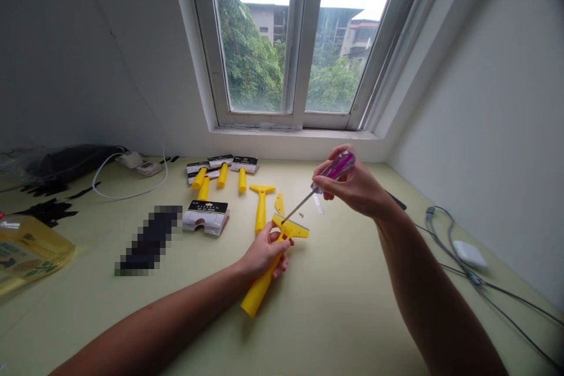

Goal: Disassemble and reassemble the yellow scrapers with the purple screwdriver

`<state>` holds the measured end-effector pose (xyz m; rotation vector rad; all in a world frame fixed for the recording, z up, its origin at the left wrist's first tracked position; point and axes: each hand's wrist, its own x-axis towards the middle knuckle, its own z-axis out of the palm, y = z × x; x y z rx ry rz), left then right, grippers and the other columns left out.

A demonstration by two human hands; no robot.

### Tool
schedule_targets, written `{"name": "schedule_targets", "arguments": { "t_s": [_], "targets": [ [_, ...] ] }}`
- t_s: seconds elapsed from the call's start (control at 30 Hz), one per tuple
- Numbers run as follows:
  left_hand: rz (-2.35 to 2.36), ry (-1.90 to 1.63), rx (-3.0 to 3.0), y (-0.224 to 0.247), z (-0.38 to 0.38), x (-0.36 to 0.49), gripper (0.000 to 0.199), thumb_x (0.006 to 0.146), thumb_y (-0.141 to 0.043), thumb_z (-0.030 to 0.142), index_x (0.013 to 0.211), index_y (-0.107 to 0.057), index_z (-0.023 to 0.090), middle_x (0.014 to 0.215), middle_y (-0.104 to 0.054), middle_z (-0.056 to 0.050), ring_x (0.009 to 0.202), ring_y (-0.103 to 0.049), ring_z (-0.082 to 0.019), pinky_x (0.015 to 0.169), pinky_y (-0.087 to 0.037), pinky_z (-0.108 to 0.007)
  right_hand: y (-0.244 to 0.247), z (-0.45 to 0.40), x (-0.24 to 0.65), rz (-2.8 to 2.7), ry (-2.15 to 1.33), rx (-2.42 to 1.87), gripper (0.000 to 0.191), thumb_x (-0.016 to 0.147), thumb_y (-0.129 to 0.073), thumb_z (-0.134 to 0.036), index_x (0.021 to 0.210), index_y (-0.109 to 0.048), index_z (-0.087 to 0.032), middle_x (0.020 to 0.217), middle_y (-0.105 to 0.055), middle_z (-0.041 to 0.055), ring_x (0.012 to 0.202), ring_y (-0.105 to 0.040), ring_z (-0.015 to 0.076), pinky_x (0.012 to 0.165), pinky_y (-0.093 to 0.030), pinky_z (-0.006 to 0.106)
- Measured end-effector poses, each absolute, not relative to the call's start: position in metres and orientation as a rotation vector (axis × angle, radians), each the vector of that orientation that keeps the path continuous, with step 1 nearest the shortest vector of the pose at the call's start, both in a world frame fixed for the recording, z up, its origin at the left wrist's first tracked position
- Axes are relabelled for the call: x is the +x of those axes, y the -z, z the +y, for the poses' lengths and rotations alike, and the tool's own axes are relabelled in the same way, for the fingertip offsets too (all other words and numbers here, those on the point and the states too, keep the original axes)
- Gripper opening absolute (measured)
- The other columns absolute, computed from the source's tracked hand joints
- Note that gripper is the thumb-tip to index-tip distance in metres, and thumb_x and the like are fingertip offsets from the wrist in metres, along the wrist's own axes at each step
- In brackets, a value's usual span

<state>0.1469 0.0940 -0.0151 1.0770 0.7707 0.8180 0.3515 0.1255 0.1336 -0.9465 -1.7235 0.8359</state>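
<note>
Head view: yellow plastic scraper (259, 292) gripped in left hand (263, 252), fingers (278, 259) curled round handle, held above worktop (339, 311); purple-handled screwdriver (337, 165) pinched between right-hand fingers (322, 169), steel tip touching scraper head (293, 228).

Packaged yellow scrapers (222, 175) lie in the way left of the right hand (352, 185).

Left forearm (150, 323) and right forearm (423, 270): bare, slim, tapering toward narrow wrists, both cut off by lower frame edge. Left hand (264, 252) and right hand (352, 185): likewise bare, with slender fingers.
</note>
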Motion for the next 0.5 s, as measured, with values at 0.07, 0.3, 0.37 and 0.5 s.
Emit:
{"name": "schedule_targets", "arguments": {
  "t_s": [0.07,0.3,0.37,0.5],
  "targets": [
    [0.787,-0.804,1.099,0.013,0.092,0.147,0.043,0.077,-0.067,0.037,0.108,-0.041,0.022,0.099,-0.055,-0.003,0.046,-0.056,-0.007,0.029,-0.036,-0.015,-0.132,0.123,0.346,-1.683,-0.699,-0.962,0.053,0.071,-0.077,-0.037,0.101,-0.035,-0.026,0.080,-0.067,0.0000,0.062,-0.066,0.0187,0.053,-0.055,0.031],
    [0.794,-0.793,1.085,0.013,0.092,0.149,0.040,0.078,-0.066,0.038,0.103,-0.041,0.021,0.104,-0.055,-0.005,0.046,-0.056,-0.006,0.030,-0.036,-0.016,-0.137,0.112,0.330,-1.719,-0.363,-1.042,0.044,0.076,-0.072,-0.037,0.112,-0.051,-0.024,0.092,-0.067,0.0045,0.084,-0.067,0.0239,0.078,-0.055,0.041],
    [0.791,-0.803,1.083,0.015,0.093,0.149,0.040,0.078,-0.066,0.041,0.102,-0.041,0.021,0.104,-0.055,-0.004,0.045,-0.055,-0.005,0.030,-0.036,-0.016,-0.139,0.110,0.330,-1.736,-0.420,-0.987,0.045,0.078,-0.070,-0.032,0.118,-0.050,-0.024,0.092,-0.067,0.0045,0.087,-0.067,0.0234,0.084,-0.054,0.042],
    [0.762,-0.789,1.067,0.018,0.096,0.147,0.039,0.079,-0.066,0.042,0.099,-0.041,0.021,0.104,-0.056,-0.004,0.042,-0.053,-0.004,0.028,-0.036,-0.016,-0.139,0.108,0.334,-1.815,-0.653,-0.822,0.056,0.081,-0.063,-0.027,0.131,-0.038,-0.026,0.094,-0.066,0.0048,0.091,-0.066,0.0226,0.082,-0.055,0.041]
  ]
}}
